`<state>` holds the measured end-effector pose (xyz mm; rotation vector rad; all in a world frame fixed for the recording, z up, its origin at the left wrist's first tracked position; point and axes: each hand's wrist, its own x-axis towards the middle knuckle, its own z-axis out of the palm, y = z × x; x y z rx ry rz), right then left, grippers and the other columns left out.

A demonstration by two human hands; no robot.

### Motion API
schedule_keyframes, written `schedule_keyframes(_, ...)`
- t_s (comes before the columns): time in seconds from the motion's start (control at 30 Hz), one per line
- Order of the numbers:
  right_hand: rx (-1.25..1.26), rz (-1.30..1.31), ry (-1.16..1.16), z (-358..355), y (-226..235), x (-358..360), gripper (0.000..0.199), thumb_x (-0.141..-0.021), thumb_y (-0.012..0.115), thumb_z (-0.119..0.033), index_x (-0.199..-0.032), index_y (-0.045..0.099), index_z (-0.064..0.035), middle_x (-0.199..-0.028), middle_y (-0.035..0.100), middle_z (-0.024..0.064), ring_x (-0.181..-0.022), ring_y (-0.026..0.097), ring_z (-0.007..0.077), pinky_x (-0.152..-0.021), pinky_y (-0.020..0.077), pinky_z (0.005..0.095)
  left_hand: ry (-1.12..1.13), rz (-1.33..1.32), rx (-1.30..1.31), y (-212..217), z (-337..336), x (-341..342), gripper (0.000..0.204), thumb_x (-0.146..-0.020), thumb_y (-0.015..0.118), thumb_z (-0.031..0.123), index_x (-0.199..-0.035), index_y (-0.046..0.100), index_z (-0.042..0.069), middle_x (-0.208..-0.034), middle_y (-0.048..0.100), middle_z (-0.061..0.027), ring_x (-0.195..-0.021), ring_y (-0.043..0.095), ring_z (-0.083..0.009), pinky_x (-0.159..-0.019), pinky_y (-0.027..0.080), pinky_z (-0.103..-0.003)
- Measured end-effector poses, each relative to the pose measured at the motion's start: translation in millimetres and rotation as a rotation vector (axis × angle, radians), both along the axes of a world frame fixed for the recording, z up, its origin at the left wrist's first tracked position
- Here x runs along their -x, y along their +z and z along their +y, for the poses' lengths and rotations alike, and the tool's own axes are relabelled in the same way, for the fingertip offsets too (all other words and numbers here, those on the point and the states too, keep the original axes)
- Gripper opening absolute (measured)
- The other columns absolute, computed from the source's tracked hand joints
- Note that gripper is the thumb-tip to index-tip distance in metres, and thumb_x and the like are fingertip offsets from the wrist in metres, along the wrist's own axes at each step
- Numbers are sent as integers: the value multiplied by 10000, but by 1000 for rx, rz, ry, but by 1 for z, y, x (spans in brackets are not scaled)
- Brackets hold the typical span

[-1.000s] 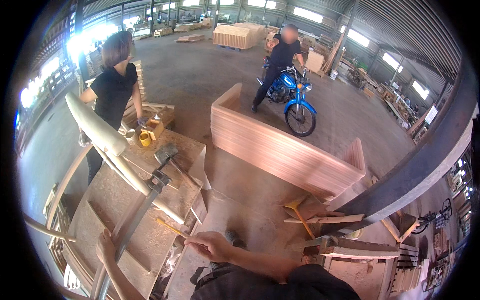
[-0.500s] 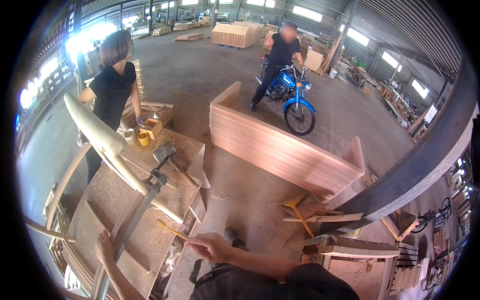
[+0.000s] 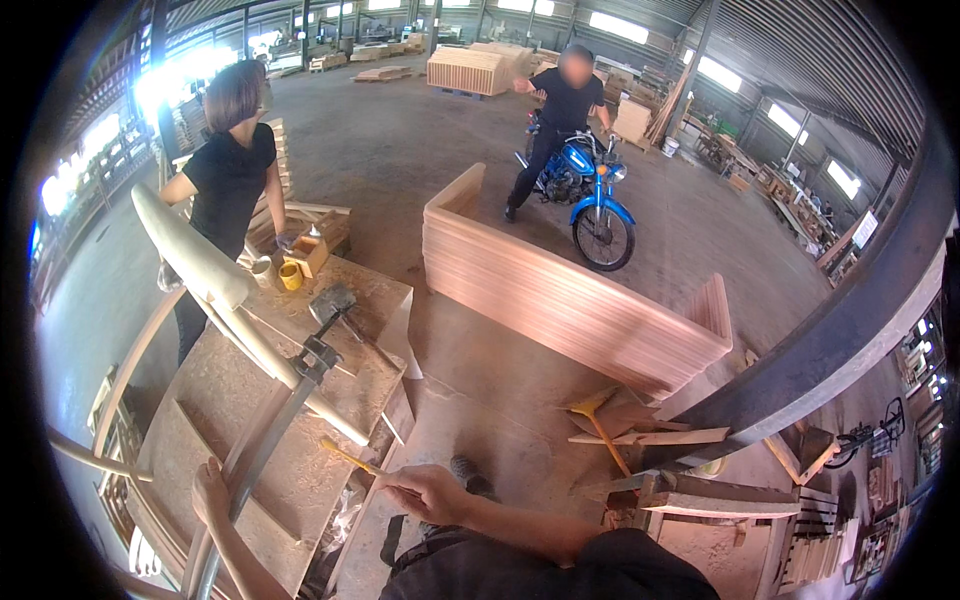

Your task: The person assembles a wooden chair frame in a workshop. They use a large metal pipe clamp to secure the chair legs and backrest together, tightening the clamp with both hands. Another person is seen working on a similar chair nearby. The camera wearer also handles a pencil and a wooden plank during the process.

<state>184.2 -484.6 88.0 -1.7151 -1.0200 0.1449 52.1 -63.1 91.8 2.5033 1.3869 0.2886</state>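
The right hand [image 3: 425,492] was closed in a pinch around a thin yellow stick [image 3: 350,458], holding it out over the near edge of the workbench [image 3: 290,470]. The left hand [image 3: 210,490] lay against the long grey metal bar [image 3: 262,450] of a clamp that ran up the bench; whether its fingers wrapped the bar, I could not tell. A pale curved wooden piece [image 3: 215,285] crossed the bench under the clamp's head. At the far corner sat a yellow cup [image 3: 290,276] and a small open wooden box [image 3: 306,252], beside a person in black [image 3: 228,180]. Beyond, a long stack of boards [image 3: 560,300] and a blue motorbike [image 3: 590,190] with its rider; on the far right hung a small slanted white sign [image 3: 864,229]
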Motion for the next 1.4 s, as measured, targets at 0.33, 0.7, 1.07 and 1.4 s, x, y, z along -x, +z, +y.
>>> schedule_keyframes(0.33, -62, -42, -19, 0, 1, 1, 148, -941, 652, -103, -1075, 698, -59, -821, 683, 133, -692, 673, 297, -608, 504, 378, -11, -11, 1, -2, 1, 0, 602, -1005, 384, 589, -1042, 691, 72, -1010, 705, -214, -1000, 666, -417, -841, 484, -530)
schedule_keyframes(0.7, -61, -33, -6, -1, 0, 2, 165, -946, 627, -87, -1092, 689, -44, -840, 702, 129, -690, 687, 283, -623, 522, 365, -3, 50, 34, 15, -11, -3, 575, -1010, 385, 535, -1052, 709, 61, -1065, 699, -225, -1034, 655, -420, -867, 486, -529)
schedule_keyframes(1.07, -48, -32, -13, 0, -6, 1, 156, -932, 648, -70, -1077, 706, -54, -899, 725, 141, -725, 708, 273, -638, 538, 364, 36, 28, 14, 14, -14, -3, 561, -1010, 393, 518, -1041, 706, 54, -1059, 701, -221, -1023, 661, -412, -870, 493, -511)
schedule_keyframes(1.4, -66, -26, -27, 1, 5, 3, 155, -923, 676, -103, -1070, 713, -69, -806, 681, 124, -672, 664, 290, -590, 496, 389, -43, 35, -11, 3, 0, 1, 557, -1018, 360, 494, -1041, 697, 51, -1047, 678, -242, -1004, 634, -451, -852, 475, -548)
